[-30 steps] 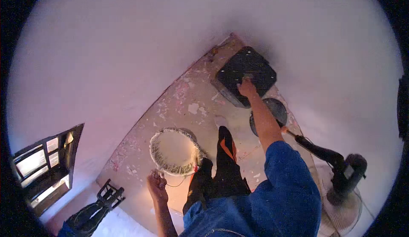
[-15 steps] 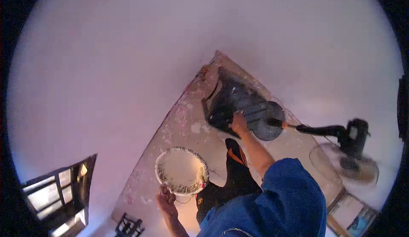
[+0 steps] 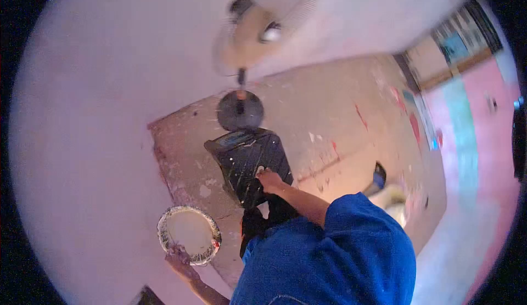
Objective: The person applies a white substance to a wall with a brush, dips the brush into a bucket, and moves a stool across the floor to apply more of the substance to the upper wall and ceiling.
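Observation:
A round paint bucket (image 3: 164, 229) with a paint-crusted rim and pale paint inside is at the lower left. The fingers of my left hand (image 3: 180, 260) are closed over its near rim. In the middle, my right hand (image 3: 269, 180) is closed on a black plastic chair (image 3: 247, 159), speckled with white paint. Part of the chair's lower side is hidden by my arm and dark trousers.
A pedestal fan (image 3: 240, 110) stands just beyond the chair, near the wall. Paint stains mark the floor (image 3: 318, 107). A bright, blurred lamp-like thing (image 3: 396, 206) is to the right. Farther off is a doorway-like opening (image 3: 453, 47) beside a pink and turquoise wall (image 3: 466, 118).
My view has swung right, bringing the opening and coloured wall into sight. The window has left view. Both hands keep their holds on the bucket and chair.

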{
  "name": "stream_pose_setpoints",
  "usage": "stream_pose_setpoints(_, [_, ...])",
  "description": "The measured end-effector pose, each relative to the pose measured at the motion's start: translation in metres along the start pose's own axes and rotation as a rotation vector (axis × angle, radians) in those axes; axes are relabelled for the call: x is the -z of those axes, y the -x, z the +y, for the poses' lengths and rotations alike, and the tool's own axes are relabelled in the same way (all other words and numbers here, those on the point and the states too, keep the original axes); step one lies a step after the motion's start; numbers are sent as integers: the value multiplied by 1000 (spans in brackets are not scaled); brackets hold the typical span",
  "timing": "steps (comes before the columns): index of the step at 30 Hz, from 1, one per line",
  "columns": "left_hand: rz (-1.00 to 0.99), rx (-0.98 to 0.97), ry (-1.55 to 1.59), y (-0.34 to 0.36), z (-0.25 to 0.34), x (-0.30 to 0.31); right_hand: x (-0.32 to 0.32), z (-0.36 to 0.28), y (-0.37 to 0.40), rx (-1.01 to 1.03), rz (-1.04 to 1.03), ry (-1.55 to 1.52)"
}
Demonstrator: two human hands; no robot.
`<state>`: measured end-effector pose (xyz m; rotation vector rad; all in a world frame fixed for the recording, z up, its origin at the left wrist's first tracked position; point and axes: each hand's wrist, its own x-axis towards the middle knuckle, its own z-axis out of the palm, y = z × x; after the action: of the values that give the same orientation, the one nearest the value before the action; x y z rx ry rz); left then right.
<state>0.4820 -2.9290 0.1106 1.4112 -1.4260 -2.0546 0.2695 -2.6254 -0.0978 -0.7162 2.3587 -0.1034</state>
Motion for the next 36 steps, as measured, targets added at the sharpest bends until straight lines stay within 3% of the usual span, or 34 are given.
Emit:
stream_pose_setpoints(2, [208, -30, 71, 19, 22, -55, -3, 31, 47, -136, -33, -103])
stream_pose_setpoints(6, [-267, -131, -87, 26, 35, -13, 5, 56, 180, -359, 169, -201])
stream_pose_setpoints(10, [-368, -106, -174, 61, 78, -40, -11, 56, 299, -660, 349, -452])
stream_pose_setpoints(11, [-411, 56, -194, 25, 110, 18, 2, -16, 313, -725, 363, -441])
stream_pose_setpoints(12, [-446, 199, -237, 35, 110, 14, 1, -17, 346, -777, 380, -458])
stream_pose_setpoints(13, [-456, 211, -243, 41, 108, 3, -4, -19, 363, -794, 375, -458])
stream_pose_setpoints(15, [-462, -253, -381, 92, 108, -31, -20, -8, 418, -900, 409, -620])
stream_pose_setpoints(16, [-657, -63, -196, 98, 118, -56, -26, 15, 459, -969, 398, -719])
stream_pose_setpoints(18, [-622, -13, -166, 154, 111, -119, -40, 68, 552, -1084, 480, -831])
stream_pose_setpoints(20, [-411, -120, -314, 187, 75, -198, -67, 85, 567, -1179, 462, -869])
stream_pose_setpoints(21, [-437, -98, -315, 214, 78, -244, -67, 98, 572, -1283, 479, -923])
stream_pose_setpoints(23, [-1143, 313, -87, 191, 76, -300, -56, 112, 597, -1328, 454, -915])
stream_pose_setpoints(24, [-1129, 273, -147, 185, 77, -333, -51, 104, 590, -1432, 479, -888])
stream_pose_setpoints(26, [-1099, 221, -229, 243, 67, -410, -62, 112, 602, -1566, 589, -810])
stream_pose_setpoints(27, [-1107, 88, -304, 263, 62, -451, -58, 110, 602, -1629, 680, -713])
stream_pose_setpoints(28, [-1113, -58, -385, 278, 54, -488, -70, 117, 600, -1702, 548, -773])
stream_pose_setpoints(29, [-1130, -50, -374, 282, 44, -521, -80, 126, 596, -1771, 427, -831])
stream_pose_setpoints(31, [-1442, 4, -434, 277, 32, -585, -64, 120, 589, -1823, 558, -892])
stream_pose_setpoints(33, [-1395, 18, -412, 308, 20, -648, -13, 123, 588, -1996, 650, -1223])
stream_pose_setpoints(34, [-1318, 31, -364, 323, 11, -677, -10, 126, 586, -2013, 649, -1226])
stream_pose_setpoints(36, [-1412, 65, -445, 344, 2, -736, -11, 128, 585, -2201, 671, -1035])
